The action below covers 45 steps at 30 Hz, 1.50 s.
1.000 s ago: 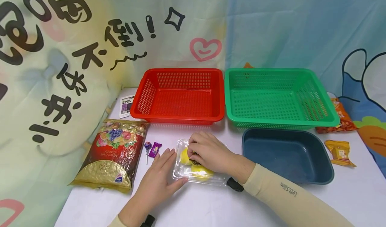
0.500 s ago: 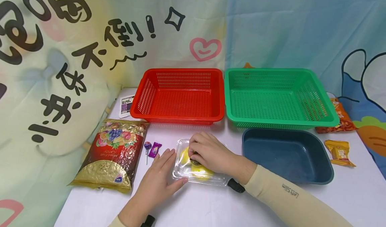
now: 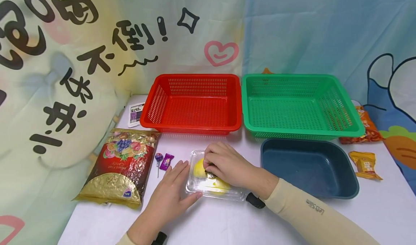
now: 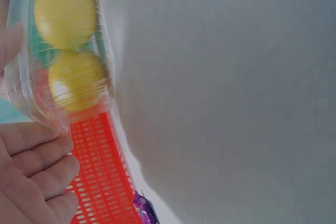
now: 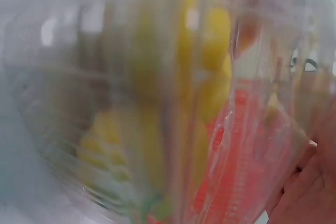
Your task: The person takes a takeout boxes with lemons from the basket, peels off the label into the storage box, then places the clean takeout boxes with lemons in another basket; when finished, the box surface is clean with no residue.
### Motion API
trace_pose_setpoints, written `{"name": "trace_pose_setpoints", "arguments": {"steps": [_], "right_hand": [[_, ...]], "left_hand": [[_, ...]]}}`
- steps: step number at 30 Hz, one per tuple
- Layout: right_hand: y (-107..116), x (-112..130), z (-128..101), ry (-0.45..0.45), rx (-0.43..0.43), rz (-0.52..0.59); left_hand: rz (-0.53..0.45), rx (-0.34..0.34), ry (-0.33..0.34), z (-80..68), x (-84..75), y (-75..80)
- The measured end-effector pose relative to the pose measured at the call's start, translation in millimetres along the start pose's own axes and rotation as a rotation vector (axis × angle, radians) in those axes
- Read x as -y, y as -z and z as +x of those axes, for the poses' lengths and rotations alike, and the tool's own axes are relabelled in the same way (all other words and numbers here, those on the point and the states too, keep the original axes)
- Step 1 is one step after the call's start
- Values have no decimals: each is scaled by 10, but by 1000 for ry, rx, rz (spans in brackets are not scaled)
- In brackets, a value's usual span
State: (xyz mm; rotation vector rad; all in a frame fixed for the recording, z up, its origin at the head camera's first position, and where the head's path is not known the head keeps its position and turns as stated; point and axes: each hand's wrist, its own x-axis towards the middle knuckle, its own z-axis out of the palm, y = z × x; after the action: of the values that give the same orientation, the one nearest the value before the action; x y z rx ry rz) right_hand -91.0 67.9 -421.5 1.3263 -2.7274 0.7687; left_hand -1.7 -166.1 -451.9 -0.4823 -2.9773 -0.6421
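A clear plastic clamshell box (image 3: 199,188) with yellow round pieces (image 3: 199,167) inside lies on the white table. My left hand (image 3: 177,185) lies flat on the table, its straight fingers against the box's left edge. The left wrist view shows those fingers (image 4: 37,161) beside the box (image 4: 21,77) and two yellow balls (image 4: 65,11). My right hand (image 3: 212,165) rests on top of the lid with curled fingers that pinch at a dark round label. The right wrist view is a blur of the box (image 5: 157,103) with my right hand (image 5: 310,192) at the corner.
A red basket (image 3: 195,127) and a green basket (image 3: 302,131) stand side by side behind the box. A dark blue tub (image 3: 308,192) sits to its right. A candy bag (image 3: 121,165), a lollipop (image 3: 158,158) and a purple sweet (image 3: 167,160) lie left; orange snack packs (image 3: 365,163) right.
My right hand's fingers have shifted slightly on the lid. The left hand and the box have stayed put.
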Motion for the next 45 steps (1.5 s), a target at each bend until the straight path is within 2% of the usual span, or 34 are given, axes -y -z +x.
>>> {"name": "trace_pose_setpoints", "arguments": {"steps": [18, 35, 45], "right_hand": [[-12, -29, -71, 7, -13, 12], [29, -41, -149, -36, -11, 44], [68, -52, -201, -48, -47, 57]], "left_hand": [[2, -12, -4, -4, 4, -22], [-1, -9, 4, -11, -14, -6], [4, -9, 9, -11, -15, -13]]}}
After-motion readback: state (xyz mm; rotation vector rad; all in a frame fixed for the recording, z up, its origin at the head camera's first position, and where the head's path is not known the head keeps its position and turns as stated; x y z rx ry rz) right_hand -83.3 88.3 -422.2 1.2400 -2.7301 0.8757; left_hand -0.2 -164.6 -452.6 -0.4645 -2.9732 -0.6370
